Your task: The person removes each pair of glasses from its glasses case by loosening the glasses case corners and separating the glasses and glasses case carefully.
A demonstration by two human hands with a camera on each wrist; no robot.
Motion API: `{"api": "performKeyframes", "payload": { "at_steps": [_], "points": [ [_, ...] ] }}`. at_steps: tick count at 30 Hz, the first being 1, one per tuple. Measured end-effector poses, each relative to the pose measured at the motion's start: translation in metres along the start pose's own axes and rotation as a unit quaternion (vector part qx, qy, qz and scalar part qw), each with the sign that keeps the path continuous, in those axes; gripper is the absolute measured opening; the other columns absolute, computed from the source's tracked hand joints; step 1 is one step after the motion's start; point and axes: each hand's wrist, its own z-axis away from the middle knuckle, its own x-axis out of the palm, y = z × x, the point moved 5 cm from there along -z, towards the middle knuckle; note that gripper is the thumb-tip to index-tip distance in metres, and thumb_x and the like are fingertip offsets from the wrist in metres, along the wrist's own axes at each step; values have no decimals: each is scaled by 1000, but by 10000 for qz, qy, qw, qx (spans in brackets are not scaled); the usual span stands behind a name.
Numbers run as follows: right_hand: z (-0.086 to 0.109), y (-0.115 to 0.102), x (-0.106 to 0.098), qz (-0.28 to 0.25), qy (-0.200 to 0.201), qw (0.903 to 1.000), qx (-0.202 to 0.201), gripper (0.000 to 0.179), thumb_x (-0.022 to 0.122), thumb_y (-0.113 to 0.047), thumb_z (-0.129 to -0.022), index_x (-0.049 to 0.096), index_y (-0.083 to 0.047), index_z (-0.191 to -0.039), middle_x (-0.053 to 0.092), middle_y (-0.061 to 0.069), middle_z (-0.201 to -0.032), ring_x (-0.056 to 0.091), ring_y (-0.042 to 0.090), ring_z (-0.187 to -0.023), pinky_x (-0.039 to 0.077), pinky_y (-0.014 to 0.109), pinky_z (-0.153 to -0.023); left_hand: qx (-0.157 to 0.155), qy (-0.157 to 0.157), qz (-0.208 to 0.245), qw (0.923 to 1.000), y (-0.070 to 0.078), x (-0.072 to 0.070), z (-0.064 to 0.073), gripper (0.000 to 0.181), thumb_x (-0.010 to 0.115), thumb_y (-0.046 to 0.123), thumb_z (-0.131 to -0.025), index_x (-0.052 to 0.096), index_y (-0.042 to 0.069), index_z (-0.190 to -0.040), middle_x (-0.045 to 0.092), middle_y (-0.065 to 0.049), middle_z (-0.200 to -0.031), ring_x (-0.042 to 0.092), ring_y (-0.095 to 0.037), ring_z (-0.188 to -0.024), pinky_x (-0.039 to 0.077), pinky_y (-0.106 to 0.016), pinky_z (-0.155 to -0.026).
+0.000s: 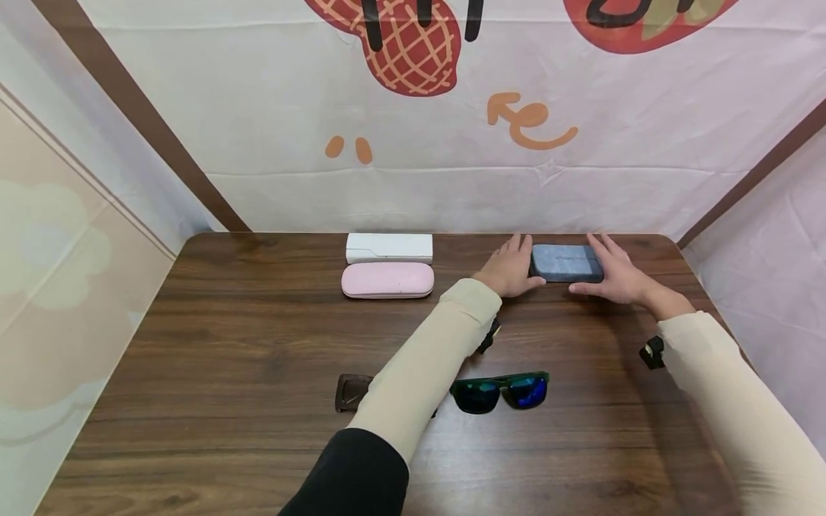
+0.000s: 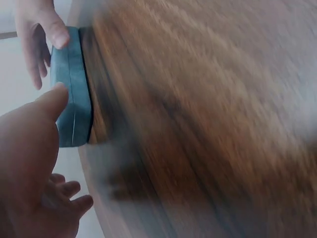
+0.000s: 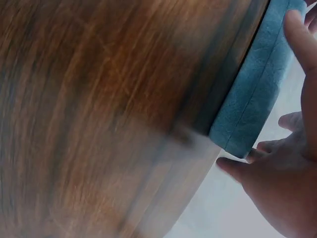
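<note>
A blue-grey rectangular case (image 1: 566,263) with a seam along its side lies at the back right of the wooden table, between both hands. My left hand (image 1: 508,271) is at its left end, fingers extended toward the back and thumb reaching along the front edge. At the opposite end, my right hand (image 1: 616,276) has its thumb and fingers spread around the corner. In the left wrist view, the left thumb overlaps the side of the case (image 2: 72,94). The right wrist view has the right thumb over the long side of the case (image 3: 257,84), its fingers beyond the end.
A white box (image 1: 389,247) and a pink glasses case (image 1: 387,280) lie at the back middle. Sunglasses with blue lenses (image 1: 500,393) rest near the front; a brown-framed pair (image 1: 352,393) is partly hidden under the left forearm. A printed cloth (image 1: 284,143) hangs behind the table.
</note>
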Motion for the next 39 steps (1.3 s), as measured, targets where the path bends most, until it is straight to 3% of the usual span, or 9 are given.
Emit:
{"api": "performKeyframes", "payload": {
  "at_steps": [10, 14, 28, 39],
  "points": [
    [-5, 10, -3, -17, 79, 9999, -105, 99, 76, -14, -92, 6, 10, -158, 0, 42, -158, 3, 60, -145, 14, 71, -112, 70, -255, 176, 9995, 13, -4, 3, 84, 55, 43, -104, 3, 17, -165, 4, -10, -171, 14, -20, -155, 30, -28, -117],
    [-3, 11, -4, -109, 167, 9995, -226, 91, 72, -5, -92, 11, 11, -157, 4, 42, -158, 8, 59, -144, 17, 70, -112, -45, -218, 325, 9992, 15, 0, 0, 84, 57, 40, -104, 5, 17, -165, 11, -7, -170, 22, -18, -153, 35, -28, -113],
    [-4, 17, 1, -24, 150, 9998, -128, 84, 70, -4, -94, 16, 9, -157, 10, 43, -156, 16, 61, -142, 21, 70, -111, -267, 533, 388, 9975, 15, 13, -11, 66, 59, 31, -103, 28, 16, -159, 43, -5, -155, 56, -15, -129, 51, -31, -95],
    [-5, 16, 0, 4, 223, 9996, -190, 83, 71, -3, -92, 20, 10, -156, 14, 43, -154, 19, 60, -141, 21, 69, -111, -170, 549, 453, 9973, 14, 13, -12, 61, 59, 30, -103, 32, 13, -156, 46, -8, -149, 65, -16, -107, 53, -30, -85]
  ]
}}
